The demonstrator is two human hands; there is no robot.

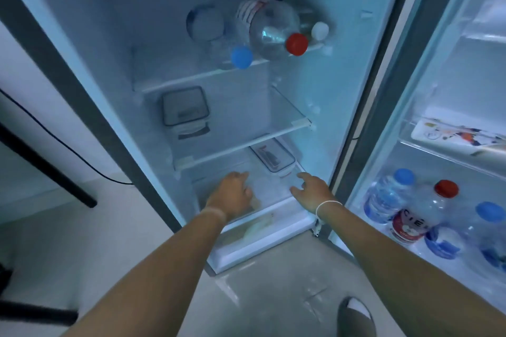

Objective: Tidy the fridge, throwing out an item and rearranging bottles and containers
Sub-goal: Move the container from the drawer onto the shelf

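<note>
head view: both hands reach into the open fridge [356, 68] above the bottom drawer [262, 238]. left hand [232, 194] at 7 o'clock, fingers curled, holding nothing visible. right hand [310, 190] at 5 o'clock, fingers spread, empty. clear container [273, 157] just beyond it at 12 o'clock. bottles [268, 27] lie on the top shelf.

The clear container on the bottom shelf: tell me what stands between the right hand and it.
Nothing visible does. The right hand reaches in with fingers spread just below the clear container, which sits under the glass shelf. The left hand is off to the side, clear of that path.
</note>
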